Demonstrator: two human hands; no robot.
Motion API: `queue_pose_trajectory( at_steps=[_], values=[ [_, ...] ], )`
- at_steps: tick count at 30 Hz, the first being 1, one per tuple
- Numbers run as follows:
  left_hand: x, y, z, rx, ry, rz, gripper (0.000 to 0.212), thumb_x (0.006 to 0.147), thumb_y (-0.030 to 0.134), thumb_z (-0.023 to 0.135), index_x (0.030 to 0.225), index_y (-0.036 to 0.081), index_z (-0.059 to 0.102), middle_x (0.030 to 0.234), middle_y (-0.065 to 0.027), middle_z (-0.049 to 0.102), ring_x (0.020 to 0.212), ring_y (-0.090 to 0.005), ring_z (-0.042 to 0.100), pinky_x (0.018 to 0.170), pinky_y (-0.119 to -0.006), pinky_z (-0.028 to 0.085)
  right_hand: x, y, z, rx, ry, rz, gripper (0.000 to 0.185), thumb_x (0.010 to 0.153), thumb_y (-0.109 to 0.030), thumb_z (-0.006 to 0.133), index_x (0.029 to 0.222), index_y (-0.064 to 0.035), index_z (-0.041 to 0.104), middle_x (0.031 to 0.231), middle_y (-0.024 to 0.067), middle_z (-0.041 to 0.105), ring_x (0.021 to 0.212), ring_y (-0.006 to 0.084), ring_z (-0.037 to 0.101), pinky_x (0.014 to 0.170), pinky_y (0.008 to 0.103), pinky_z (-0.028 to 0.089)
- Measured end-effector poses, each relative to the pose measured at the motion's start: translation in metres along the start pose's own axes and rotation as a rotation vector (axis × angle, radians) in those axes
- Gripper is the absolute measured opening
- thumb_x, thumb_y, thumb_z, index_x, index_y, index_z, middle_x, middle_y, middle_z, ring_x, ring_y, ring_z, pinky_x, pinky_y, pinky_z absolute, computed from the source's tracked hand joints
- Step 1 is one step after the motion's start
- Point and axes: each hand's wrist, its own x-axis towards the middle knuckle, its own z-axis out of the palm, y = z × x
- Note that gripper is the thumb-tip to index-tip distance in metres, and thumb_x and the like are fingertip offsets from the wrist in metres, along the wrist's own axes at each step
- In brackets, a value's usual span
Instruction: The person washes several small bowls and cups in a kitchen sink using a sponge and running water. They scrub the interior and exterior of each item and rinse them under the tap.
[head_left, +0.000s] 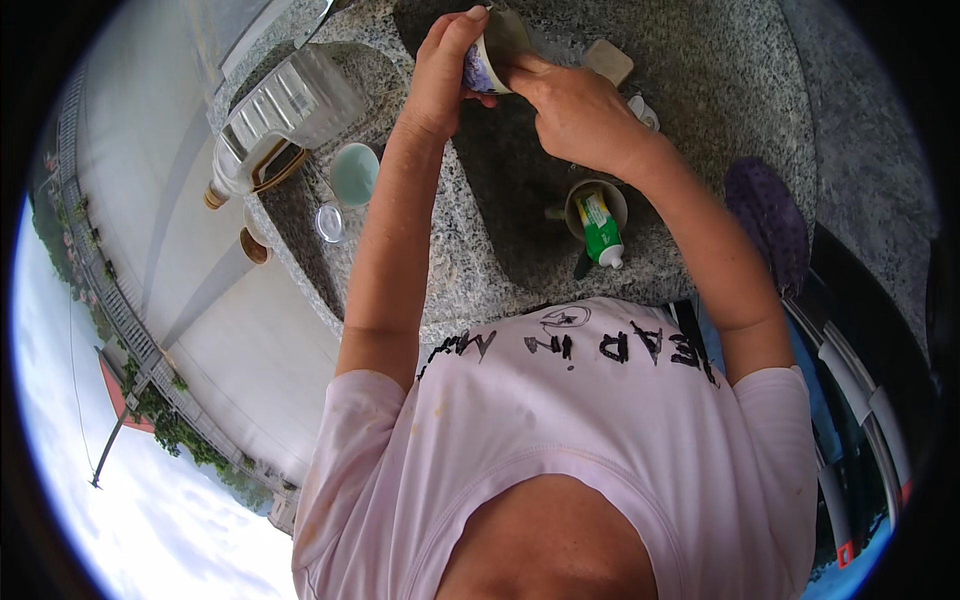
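My left hand (444, 75) grips a small cup (478, 69) with a purple floral pattern on its outside, tilted with its mouth turned to the right. Into that mouth reach the fingers of my right hand (574, 112); their tips are hidden, so I cannot tell whether they hold anything. Both hands are above a dark, wet recess (517, 195) in a speckled stone washing slab (472, 232). Nearer my body, a mug (620, 196) holds a green and yellow tube (602, 236) with its white cap outward.
A pale block (609, 63), perhaps soap, and a small white item (643, 112) lie beyond my right wrist. To the left are a clear plastic jug (315, 94), a pale green cup (355, 175) and a small clear container (329, 223). A purple textured object (769, 221) is at right.
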Motion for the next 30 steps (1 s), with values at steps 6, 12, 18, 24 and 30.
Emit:
queue_pose_trajectory(
  at_steps=[6,12,18,24,30],
  values=[
    [-0.015,0.034,0.002,-0.296,-0.201,-0.458,0.062,0.086,0.068,0.042,0.089,0.010,0.064,0.067,-0.0075,0.063,0.047,-0.0208,0.058,0.035,-0.031,0.042,0.014,0.008,-0.009,-0.099,0.162,-0.205,0.040,0.080,-0.005,0.059,0.119,-0.0095,0.059,0.123,0.0018,0.057,0.082,0.0253,0.068,0.070,0.0356,0.058],
    [-0.019,0.049,0.006,-0.033,-0.169,-0.424,0.064,0.088,0.067,0.039,0.097,0.008,0.063,0.066,-0.0066,0.064,0.050,-0.0187,0.062,0.033,-0.024,0.040,0.010,0.019,-0.001,-0.388,0.017,-0.157,0.037,0.080,-0.010,0.064,0.116,-0.0087,0.058,0.113,0.0027,0.058,0.075,0.0230,0.067,0.064,0.0333,0.058],
    [-0.024,0.042,0.006,-0.330,-0.189,-0.473,0.064,0.090,0.065,0.036,0.102,0.008,0.062,0.074,-0.0086,0.066,0.052,-0.0209,0.063,0.033,-0.025,0.041,0.007,0.024,-0.020,0.272,0.069,-0.174,0.022,0.082,-0.009,0.067,0.102,-0.0036,0.064,0.101,0.0041,0.064,0.079,0.0218,0.065,0.072,0.0331,0.052],
    [-0.025,0.051,0.015,-0.417,-0.235,-0.539,0.067,0.091,0.065,0.032,0.102,0.006,0.061,0.076,-0.0148,0.066,0.053,-0.0288,0.064,0.030,-0.027,0.041,0.021,0.021,-0.064,0.027,0.364,-0.251,0.017,0.079,-0.019,0.063,0.093,-0.0114,0.068,0.105,0.0039,0.062,0.082,0.0235,0.061,0.061,0.0318,0.051],
    [-0.024,0.042,0.024,-0.343,-0.365,-0.621,0.067,0.089,0.066,0.036,0.102,0.006,0.061,0.073,-0.0140,0.066,0.050,-0.0270,0.064,0.030,-0.027,0.041,0.037,0.045,-0.034,-0.568,0.326,-0.755,0.012,0.075,-0.008,0.070,0.086,-0.0041,0.068,0.088,0.0022,0.062,0.068,0.0169,0.063,0.060,0.0285,0.052]
  ],
)
